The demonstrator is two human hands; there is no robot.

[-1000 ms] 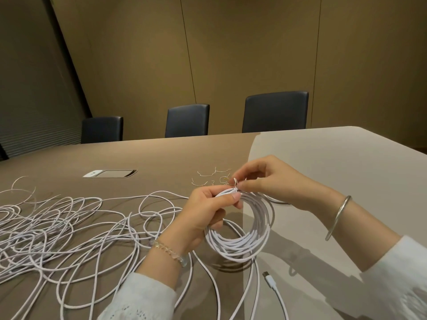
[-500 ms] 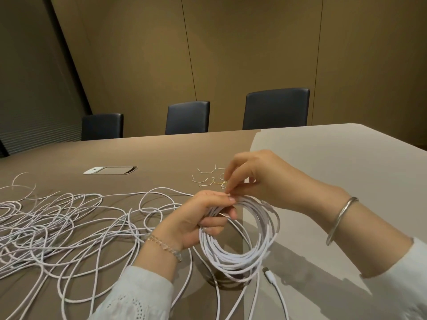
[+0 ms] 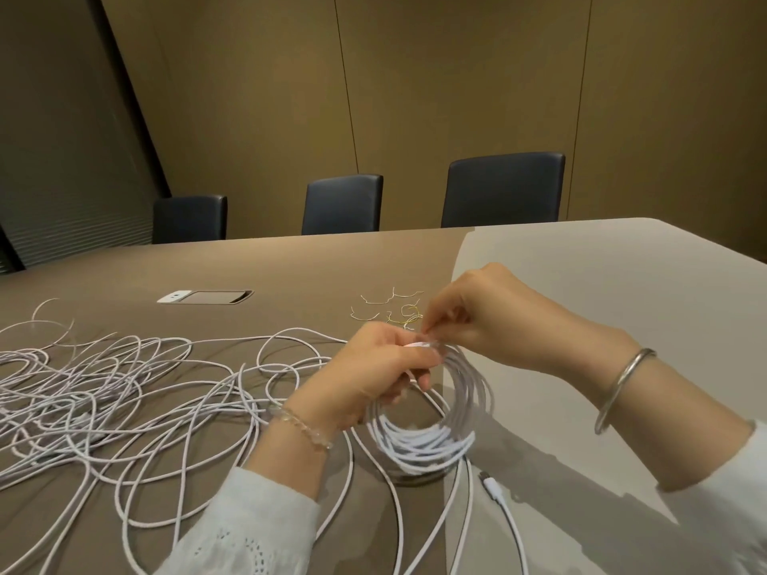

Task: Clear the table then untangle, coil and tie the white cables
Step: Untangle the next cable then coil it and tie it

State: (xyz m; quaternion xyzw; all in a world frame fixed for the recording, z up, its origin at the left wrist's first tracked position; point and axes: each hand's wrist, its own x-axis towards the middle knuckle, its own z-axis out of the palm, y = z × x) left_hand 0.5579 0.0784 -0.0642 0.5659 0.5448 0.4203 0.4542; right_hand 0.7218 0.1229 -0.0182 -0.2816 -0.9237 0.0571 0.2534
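A coiled white cable (image 3: 431, 441) hangs just above the table in front of me. My left hand (image 3: 373, 375) grips the top of the coil, fingers curled round the bundled strands. My right hand (image 3: 477, 321) pinches a thin twist tie (image 3: 423, 345) at the top of the coil, right beside my left fingertips. A large tangle of white cables (image 3: 103, 400) spreads over the brown table to the left. A loose cable end with a plug (image 3: 489, 487) lies below the coil.
Several spare twist ties (image 3: 386, 311) lie on the table beyond my hands. A flush power hatch (image 3: 207, 296) sits in the tabletop at the back left. Three dark chairs (image 3: 502, 188) stand along the far edge. The table's right part (image 3: 602, 276) is pale.
The coil has sunk slightly and tilted flatter. My right hand has turned over the top of the coil, its fingers working the tie. My left hand keeps its grip.
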